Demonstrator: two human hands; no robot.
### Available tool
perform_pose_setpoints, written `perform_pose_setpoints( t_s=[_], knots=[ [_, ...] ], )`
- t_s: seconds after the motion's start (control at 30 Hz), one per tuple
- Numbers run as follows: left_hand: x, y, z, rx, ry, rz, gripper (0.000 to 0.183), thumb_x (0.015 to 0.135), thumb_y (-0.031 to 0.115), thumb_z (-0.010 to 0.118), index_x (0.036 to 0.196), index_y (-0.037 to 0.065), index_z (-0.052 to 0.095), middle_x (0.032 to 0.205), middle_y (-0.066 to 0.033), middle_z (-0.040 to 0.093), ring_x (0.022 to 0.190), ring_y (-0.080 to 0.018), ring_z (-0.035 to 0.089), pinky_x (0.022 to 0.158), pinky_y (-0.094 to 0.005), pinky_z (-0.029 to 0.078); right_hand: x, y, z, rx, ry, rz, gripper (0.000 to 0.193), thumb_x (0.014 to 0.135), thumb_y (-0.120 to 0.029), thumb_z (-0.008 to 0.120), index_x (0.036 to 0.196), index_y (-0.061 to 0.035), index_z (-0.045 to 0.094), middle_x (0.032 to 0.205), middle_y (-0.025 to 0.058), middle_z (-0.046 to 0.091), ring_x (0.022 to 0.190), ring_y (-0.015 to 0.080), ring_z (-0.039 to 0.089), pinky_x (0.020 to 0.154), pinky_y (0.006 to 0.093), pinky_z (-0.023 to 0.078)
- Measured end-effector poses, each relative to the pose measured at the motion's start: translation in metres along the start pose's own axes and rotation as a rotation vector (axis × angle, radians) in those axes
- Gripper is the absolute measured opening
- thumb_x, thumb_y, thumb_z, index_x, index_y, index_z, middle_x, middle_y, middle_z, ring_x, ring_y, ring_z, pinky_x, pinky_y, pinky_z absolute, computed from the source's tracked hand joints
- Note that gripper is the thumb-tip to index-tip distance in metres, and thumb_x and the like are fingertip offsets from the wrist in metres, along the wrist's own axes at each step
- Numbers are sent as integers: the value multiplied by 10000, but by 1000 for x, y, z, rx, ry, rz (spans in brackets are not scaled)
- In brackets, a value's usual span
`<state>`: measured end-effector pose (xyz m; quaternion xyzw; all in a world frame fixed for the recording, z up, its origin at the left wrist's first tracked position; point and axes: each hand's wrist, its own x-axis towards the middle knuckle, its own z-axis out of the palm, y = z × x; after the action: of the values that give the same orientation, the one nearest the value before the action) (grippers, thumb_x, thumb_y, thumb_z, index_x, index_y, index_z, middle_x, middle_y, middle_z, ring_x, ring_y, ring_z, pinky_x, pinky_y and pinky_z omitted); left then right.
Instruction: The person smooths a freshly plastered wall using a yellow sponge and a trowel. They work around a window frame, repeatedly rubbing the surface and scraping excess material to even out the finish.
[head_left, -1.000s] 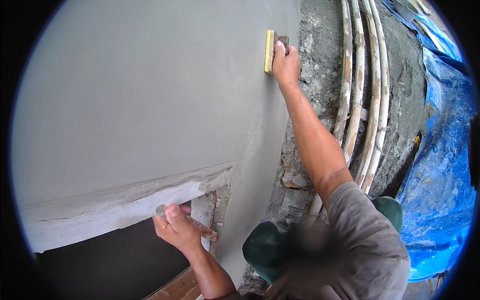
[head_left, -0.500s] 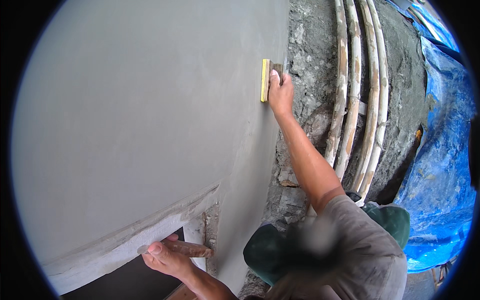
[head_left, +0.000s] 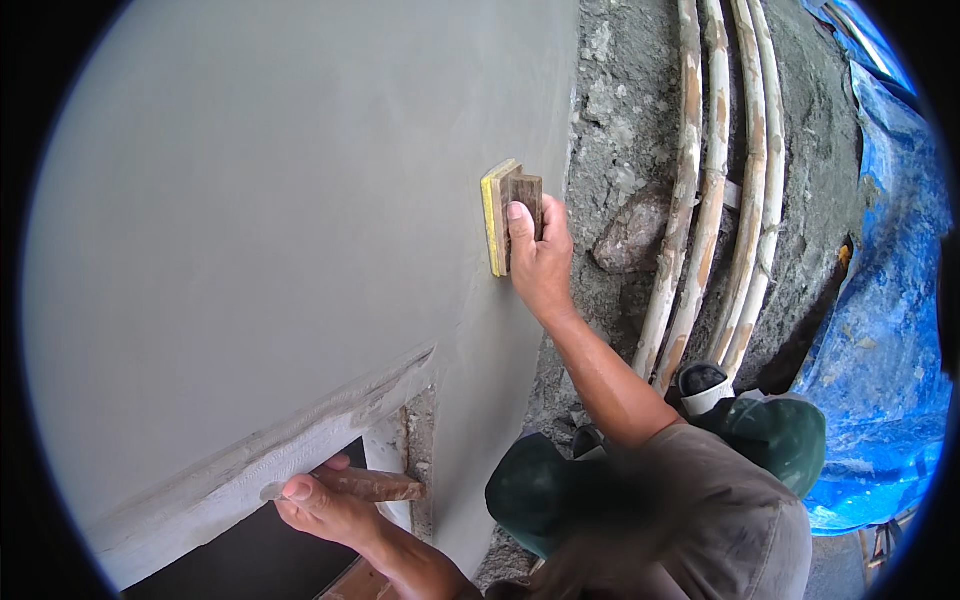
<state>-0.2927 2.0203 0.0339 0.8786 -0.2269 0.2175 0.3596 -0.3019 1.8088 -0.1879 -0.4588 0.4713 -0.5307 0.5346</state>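
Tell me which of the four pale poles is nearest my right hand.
The leftmost pole, at the left end of the row; the other three poles lie to its right, farther from your right hand.

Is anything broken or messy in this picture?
Yes, the four long poles right of the smooth grey wall look odd: their whitish surface is patchy, with brown showing. The blue tarp at far right looks messy, with pale smears on it. The float in the right hand doesn't look broken.
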Motion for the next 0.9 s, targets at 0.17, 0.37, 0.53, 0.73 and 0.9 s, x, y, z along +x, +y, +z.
perform_pose_setpoints(
  t_s=[0.17,0.37,0.53,0.73,0.9],
  knots=[
    [-2,4,13,-41,-35,11,686,936,681,396,739,32,505,613,-48,493,584,-132,449,573,-281,351,69,-51,-11,-90,-126,139,234,991,-209,531,1077,7,550,989,180,675,965,276,667,903,383,486],
    [3,4,5,-8,-82,52,680,948,662,395,695,38,492,591,-30,465,575,-116,427,566,-270,322,26,-8,-14,-22,-13,106,272,987,-249,551,1046,16,551,946,145,630,937,230,625,870,374,474],
    [4,4,4,-20,-39,36,688,936,679,405,697,39,490,599,-29,463,574,-110,421,560,-263,305,-72,-14,-16,-31,-57,-116,293,980,-278,559,1021,12,540,849,168,649,801,270,649,756,410,497],
    [3,8,8,-46,-114,42,688,928,686,415,711,38,493,601,-27,456,575,-111,422,560,-261,307,-15,-43,-18,-18,-134,97,315,973,-272,581,1092,17,539,981,168,642,940,246,628,854,379,486],
    [5,3,6,-41,-68,23,689,924,688,424,694,42,486,598,-27,455,572,-110,422,560,-265,309,-42,-25,-19,-1,-94,90,277,955,-249,609,1071,-3,553,942,155,637,863,240,632,794,386,500]
  ],
)
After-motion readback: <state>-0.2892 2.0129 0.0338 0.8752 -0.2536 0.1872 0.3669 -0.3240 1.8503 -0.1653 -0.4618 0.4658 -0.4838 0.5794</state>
